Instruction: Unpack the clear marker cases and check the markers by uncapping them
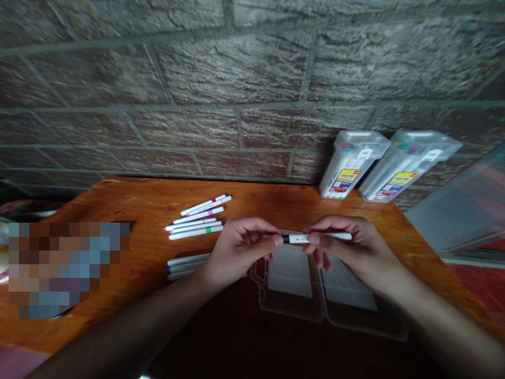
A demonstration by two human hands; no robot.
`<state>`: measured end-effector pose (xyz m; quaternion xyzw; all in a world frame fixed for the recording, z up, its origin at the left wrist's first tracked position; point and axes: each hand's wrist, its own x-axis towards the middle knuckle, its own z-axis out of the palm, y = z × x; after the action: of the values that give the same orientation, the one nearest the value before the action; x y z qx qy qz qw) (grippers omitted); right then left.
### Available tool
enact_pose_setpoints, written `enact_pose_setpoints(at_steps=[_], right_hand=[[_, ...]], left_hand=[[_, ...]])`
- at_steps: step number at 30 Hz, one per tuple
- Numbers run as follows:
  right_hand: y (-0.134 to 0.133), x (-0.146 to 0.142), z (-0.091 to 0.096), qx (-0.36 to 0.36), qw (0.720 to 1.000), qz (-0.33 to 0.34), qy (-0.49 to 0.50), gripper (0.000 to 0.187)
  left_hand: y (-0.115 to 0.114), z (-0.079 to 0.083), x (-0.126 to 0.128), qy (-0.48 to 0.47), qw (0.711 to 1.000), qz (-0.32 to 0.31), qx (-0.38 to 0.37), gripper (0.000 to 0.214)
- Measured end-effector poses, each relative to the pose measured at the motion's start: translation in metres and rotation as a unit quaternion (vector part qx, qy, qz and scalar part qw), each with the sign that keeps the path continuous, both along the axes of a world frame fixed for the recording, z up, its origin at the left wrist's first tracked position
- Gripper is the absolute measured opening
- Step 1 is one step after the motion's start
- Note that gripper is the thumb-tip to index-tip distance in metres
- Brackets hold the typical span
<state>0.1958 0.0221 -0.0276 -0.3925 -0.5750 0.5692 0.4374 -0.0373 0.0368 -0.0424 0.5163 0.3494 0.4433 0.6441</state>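
Observation:
Between my two hands is a white marker (296, 239) with a black band, held level above the table. My left hand (246, 243) pinches its black end with thumb and fingertips. Around the white barrel closes my right hand (341, 239), thumb on top. Below the hands lies an open clear plastic case (290, 273), its two halves spread flat with pale sheets in them. Left of my left hand is a group of white markers (197, 229) with red, purple and green bands. Nearer to me, more markers (185, 266) are partly covered by my left forearm.
Two clear plastic boxes of markers, one (342, 163) beside another (406, 166), stand upright at the table's back right against the stone-block wall (236, 68). A pixelated patch hides something on the left of the wooden table (130, 205). A translucent panel (461, 200) is at right.

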Motion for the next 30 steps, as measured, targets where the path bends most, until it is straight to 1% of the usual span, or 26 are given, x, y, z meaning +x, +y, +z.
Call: enact_pose_setpoints(at_steps=[4, 12, 17, 22, 26, 28, 30], right_hand=[[0.000, -0.001, 0.000, 0.008, 1.000, 0.001, -0.010, 0.022], [0.002, -0.001, 0.000, 0.011, 1.000, -0.001, -0.021, 0.026], [0.002, 0.000, 0.000, 0.013, 1.000, -0.003, -0.021, 0.023], [0.001, -0.001, -0.002, 0.019, 0.999, -0.017, -0.048, 0.022], [0.000, -0.003, -0.004, 0.074, 0.992, -0.036, -0.092, 0.020], [-0.002, -0.004, -0.006, 0.108, 0.987, -0.044, -0.114, 0.017], [-0.005, -0.004, -0.010, 0.128, 0.981, -0.045, -0.142, 0.015]], left_hand=[[-0.001, 0.000, 0.001, -0.002, 1.000, -0.007, 0.007, 0.023], [-0.002, -0.003, 0.000, 0.022, 1.000, 0.002, 0.022, 0.025], [-0.003, -0.004, 0.000, 0.021, 0.999, 0.000, 0.027, 0.026], [-0.003, -0.002, 0.000, 0.014, 1.000, -0.003, 0.026, 0.026], [-0.003, -0.003, 0.001, 0.021, 1.000, -0.001, 0.020, 0.024], [-0.005, -0.005, 0.001, 0.025, 1.000, -0.003, 0.017, 0.022], [-0.007, -0.007, 0.002, 0.023, 0.999, -0.006, 0.022, 0.019]])
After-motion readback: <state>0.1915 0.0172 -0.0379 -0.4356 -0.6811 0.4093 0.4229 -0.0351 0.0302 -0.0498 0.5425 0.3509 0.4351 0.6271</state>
